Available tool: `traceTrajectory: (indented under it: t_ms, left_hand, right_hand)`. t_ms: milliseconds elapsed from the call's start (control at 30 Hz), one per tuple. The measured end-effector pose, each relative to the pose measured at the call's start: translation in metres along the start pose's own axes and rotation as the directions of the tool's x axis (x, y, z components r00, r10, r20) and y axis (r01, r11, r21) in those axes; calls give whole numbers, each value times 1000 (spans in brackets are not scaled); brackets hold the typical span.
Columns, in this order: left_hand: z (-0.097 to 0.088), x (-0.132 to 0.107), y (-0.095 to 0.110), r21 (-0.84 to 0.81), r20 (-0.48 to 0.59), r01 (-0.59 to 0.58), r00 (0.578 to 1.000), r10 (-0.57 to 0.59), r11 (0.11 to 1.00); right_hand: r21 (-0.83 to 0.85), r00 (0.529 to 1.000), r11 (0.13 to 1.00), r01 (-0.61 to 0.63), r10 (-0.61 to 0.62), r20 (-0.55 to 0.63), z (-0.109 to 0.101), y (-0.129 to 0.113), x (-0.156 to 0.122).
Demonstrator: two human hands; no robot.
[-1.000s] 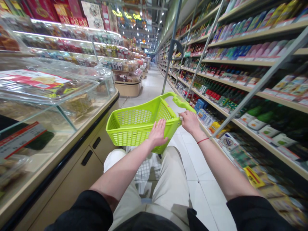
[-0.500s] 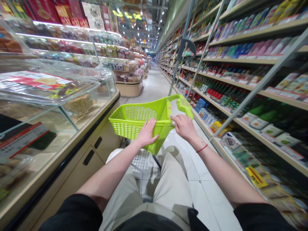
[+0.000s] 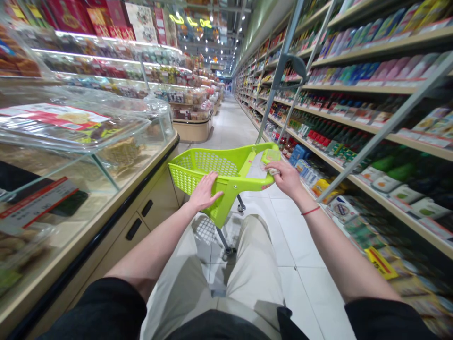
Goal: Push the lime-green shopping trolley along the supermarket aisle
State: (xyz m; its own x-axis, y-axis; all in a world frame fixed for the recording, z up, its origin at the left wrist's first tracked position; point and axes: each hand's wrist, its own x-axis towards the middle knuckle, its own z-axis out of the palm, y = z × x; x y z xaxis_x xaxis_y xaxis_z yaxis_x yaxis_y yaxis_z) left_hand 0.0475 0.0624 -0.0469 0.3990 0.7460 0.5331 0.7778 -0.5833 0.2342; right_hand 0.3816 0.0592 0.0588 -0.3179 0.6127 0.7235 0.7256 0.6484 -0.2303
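In front of my knees stands a small lime-green shopping cart (image 3: 226, 203) with a perforated plastic basket on metal legs; nothing shows inside the basket's visible part. My left hand (image 3: 204, 193) lies on the near rim and side of the basket, fingers stretched out and thumb apart. On the right, my right hand (image 3: 287, 178) is closed at the near end of the cart's handle (image 3: 272, 156). Under its fingers, a small crumpled whitish wipe (image 3: 272, 171) shows, pressed against the handle; most of it is hidden.
A glass-fronted food counter (image 3: 116, 179) runs close along the left. Tall shelves of bottles and packets (image 3: 354, 113) line the right, with a slanted ladder (image 3: 380, 127) leaning before them. The tiled aisle (image 3: 228, 113) stretches ahead past further displays (image 3: 193, 130).
My right hand has moved right along the cart's rim to the end of the handle. The cart has turned a little, showing more of its legs. My left hand stays on the basket's side.
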Motion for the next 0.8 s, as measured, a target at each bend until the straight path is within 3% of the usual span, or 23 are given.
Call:
traceTrajectory:
  t_ms: [167,300,400,500,633,800]
  left_hand:
    - [-8,-1,2,-24,10,19,1000,-19,1000]
    - [-4,-1,31,-54,-21,102,994,-104,993]
    - [8,0,57,-119,0,163,986,-164,979]
    - [18,1,68,-145,-27,171,984,-177,975]
    - [20,-3,61,-150,-58,146,986,-156,978]
    - [10,-9,37,-157,-63,116,990,-127,981]
  right_hand:
    - [92,999,995,29,-32,35,5,10,3]
    - [163,999,986,30,-36,31,10,4,1]
    - [175,998,984,41,-34,-44,15,1,-1]
    - [176,992,983,51,-29,-122,19,-6,-4]
    - [127,990,992,13,6,-142,25,-21,-9]
    - [14,991,1000,18,-15,-133,38,-48,-14]
